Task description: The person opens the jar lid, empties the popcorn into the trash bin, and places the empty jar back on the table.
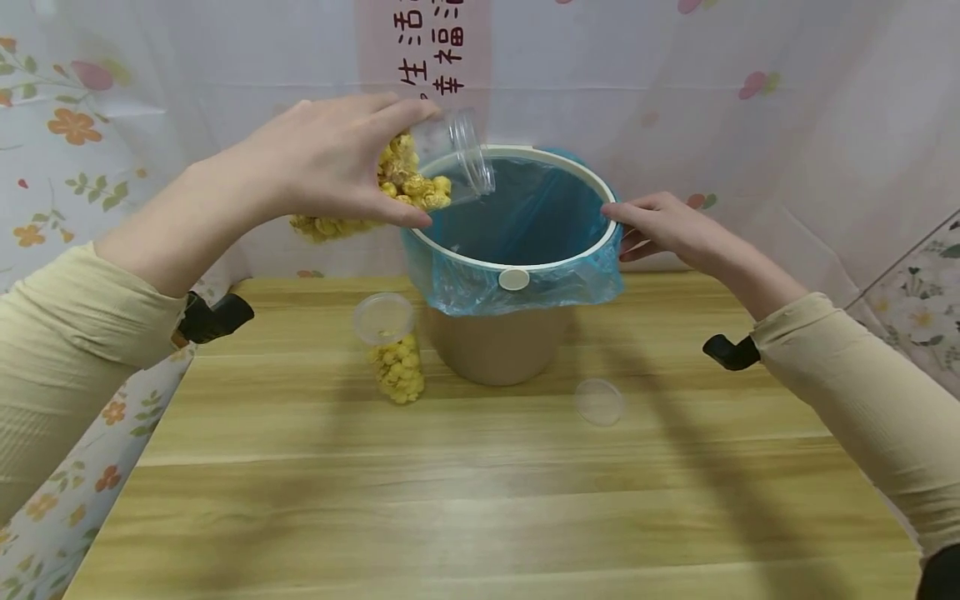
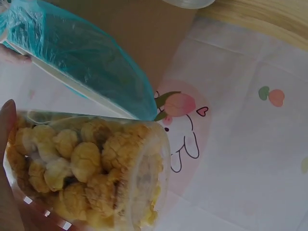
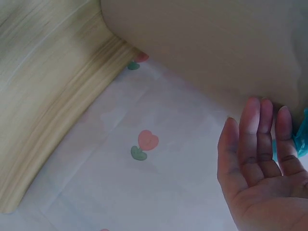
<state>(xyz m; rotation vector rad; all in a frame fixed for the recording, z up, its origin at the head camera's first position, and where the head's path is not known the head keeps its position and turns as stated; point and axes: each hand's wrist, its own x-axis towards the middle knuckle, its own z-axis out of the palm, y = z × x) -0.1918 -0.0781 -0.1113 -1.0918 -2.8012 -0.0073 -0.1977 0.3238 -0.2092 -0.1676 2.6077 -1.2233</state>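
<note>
Upper centre: my left hand [image 1: 341, 154] grips a jar [image 1: 433, 169], aimed lengthwise, rightward, at the bin [image 1: 495, 350] (right hand [image 1: 663, 223], uncurled, touches it).

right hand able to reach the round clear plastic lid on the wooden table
Likely yes: the right hand touches the cream rim of the blue-lined brown bin, and nothing visible blocks the lid.

Right grip [image 3: 267, 185], palm showing, beside tan bin [image 3: 202, 43]; blue liner [image 3: 302, 139] at right edge; wooden tabletop [image 3: 43, 91] left.
</note>
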